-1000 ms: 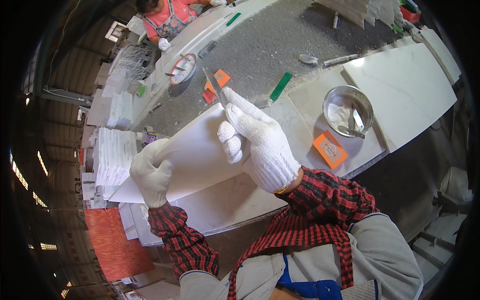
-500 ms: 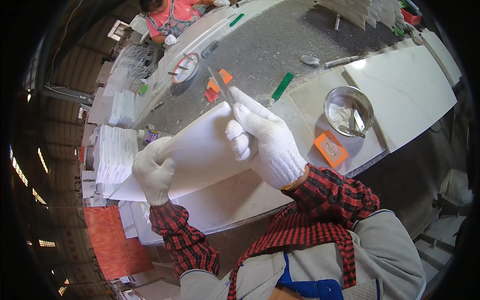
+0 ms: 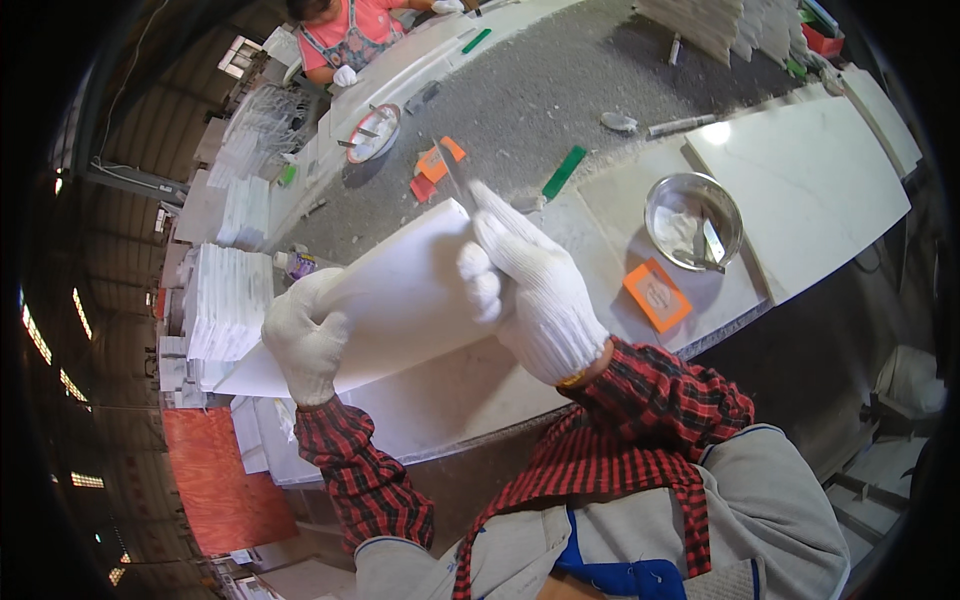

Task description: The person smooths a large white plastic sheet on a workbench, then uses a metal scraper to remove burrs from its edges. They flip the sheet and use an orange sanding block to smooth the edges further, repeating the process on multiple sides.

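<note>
A white rectangular tile [image 3: 400,285] is held up at a tilt above the table. My left hand [image 3: 303,335], in a white knit glove, is closed on its near left edge, thumb across the face. My right hand [image 3: 545,295], gloved the same way, has its fingers closed around a thin metal putty knife [image 3: 453,172]. The blade points up and away, beside the tile's far right corner. The knife's handle is hidden in the glove. Right of that hand, a steel bowl [image 3: 735,205] holds white paste and small putty knives [image 3: 713,240].
Near the bowl lie an orange box [image 3: 657,295] and a large white slab [image 3: 800,190]. A green strip [image 3: 565,172], orange pieces [image 3: 440,158] and a red-rimmed bowl [image 3: 372,140] lie farther off. Stacked tiles [image 3: 228,305] stand at left. A co-worker [image 3: 350,40] works across the table.
The putty knife's blade has turned slightly and shifted right along the tile's corner, with my right fingertips. My left hand keeps its grip. The whole view has shifted a little.
</note>
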`<action>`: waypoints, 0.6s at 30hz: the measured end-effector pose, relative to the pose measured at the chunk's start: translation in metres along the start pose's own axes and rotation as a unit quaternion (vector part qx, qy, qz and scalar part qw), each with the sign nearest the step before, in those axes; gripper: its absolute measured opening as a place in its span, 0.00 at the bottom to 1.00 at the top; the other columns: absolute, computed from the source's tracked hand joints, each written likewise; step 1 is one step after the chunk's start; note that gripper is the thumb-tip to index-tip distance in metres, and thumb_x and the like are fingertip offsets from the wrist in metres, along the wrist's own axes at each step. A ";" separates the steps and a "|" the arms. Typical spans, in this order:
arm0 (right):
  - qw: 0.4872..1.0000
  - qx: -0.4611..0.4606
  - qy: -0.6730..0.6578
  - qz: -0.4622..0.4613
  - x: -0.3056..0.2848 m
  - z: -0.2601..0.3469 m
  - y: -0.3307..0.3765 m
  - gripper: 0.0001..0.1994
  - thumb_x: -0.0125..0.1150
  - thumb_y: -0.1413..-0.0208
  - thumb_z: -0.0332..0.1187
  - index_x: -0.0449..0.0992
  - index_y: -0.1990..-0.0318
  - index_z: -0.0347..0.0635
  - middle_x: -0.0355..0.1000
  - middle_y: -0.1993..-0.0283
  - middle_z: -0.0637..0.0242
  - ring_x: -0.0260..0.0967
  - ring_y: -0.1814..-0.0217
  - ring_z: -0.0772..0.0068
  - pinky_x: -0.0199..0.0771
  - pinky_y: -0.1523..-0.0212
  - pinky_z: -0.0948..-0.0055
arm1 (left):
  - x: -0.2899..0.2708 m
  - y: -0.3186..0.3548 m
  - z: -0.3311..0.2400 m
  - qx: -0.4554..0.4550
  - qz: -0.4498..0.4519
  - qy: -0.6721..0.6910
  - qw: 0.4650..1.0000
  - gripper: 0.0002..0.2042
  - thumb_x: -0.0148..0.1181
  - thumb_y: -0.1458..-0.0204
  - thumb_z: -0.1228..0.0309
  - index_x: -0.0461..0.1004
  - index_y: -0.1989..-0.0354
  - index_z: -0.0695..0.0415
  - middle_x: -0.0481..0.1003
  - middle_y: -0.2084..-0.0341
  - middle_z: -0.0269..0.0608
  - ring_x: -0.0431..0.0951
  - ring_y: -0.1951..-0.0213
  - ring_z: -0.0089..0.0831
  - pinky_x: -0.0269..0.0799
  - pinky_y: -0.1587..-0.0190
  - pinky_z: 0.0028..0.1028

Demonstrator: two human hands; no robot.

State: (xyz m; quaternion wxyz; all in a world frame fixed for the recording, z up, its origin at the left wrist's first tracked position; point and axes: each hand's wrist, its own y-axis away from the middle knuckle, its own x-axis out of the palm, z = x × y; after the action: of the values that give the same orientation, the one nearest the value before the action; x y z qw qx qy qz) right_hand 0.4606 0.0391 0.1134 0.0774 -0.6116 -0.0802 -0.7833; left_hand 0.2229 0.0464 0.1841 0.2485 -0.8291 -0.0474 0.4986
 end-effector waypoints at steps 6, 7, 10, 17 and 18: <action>0.999 0.026 0.017 0.013 0.022 0.006 0.003 0.27 0.53 0.31 0.35 0.57 0.28 0.39 0.71 0.70 0.67 0.65 0.74 0.79 0.66 0.72 0.79 | -0.003 0.003 -0.001 -0.025 -0.010 0.032 0.999 0.13 0.62 0.59 0.74 0.82 0.62 0.62 0.83 0.71 0.44 0.84 0.67 0.33 0.77 0.60 0.29; 0.998 0.023 0.011 0.054 0.010 0.009 0.004 0.26 0.53 0.31 0.35 0.58 0.28 0.42 0.71 0.67 0.70 0.66 0.72 0.81 0.65 0.72 0.82 | -0.002 0.001 0.000 -0.004 -0.012 0.028 1.000 0.14 0.62 0.59 0.74 0.82 0.62 0.62 0.83 0.72 0.44 0.84 0.67 0.33 0.77 0.60 0.29; 0.998 -0.002 -0.060 0.028 -0.013 0.009 0.008 0.26 0.53 0.30 0.36 0.58 0.28 0.42 0.73 0.68 0.68 0.67 0.73 0.78 0.68 0.72 0.78 | -0.001 0.004 0.002 0.009 -0.008 0.009 1.000 0.13 0.62 0.59 0.74 0.82 0.62 0.62 0.82 0.72 0.44 0.84 0.68 0.32 0.77 0.60 0.29; 0.999 -0.006 -0.025 0.044 -0.025 0.017 0.016 0.27 0.52 0.30 0.37 0.56 0.27 0.44 0.71 0.64 0.71 0.67 0.68 0.80 0.67 0.67 0.78 | -0.008 0.007 0.000 -0.012 0.022 -0.003 1.000 0.13 0.62 0.53 0.74 0.81 0.58 0.65 0.82 0.69 0.38 0.80 0.66 0.24 0.75 0.59 0.26; 0.999 -0.011 -0.021 0.025 -0.026 0.018 0.017 0.27 0.52 0.30 0.37 0.56 0.27 0.43 0.72 0.66 0.69 0.67 0.69 0.79 0.67 0.67 0.77 | -0.005 0.006 -0.003 -0.008 0.012 -0.004 1.000 0.13 0.62 0.55 0.74 0.82 0.60 0.64 0.82 0.70 0.40 0.82 0.67 0.27 0.75 0.60 0.27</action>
State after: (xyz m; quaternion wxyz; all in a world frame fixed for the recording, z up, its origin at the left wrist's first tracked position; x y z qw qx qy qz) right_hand 0.4872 0.0275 0.0931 0.0888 -0.6303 -0.0583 -0.7690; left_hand 0.2214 0.0387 0.1868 0.2354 -0.8295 -0.0431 0.5045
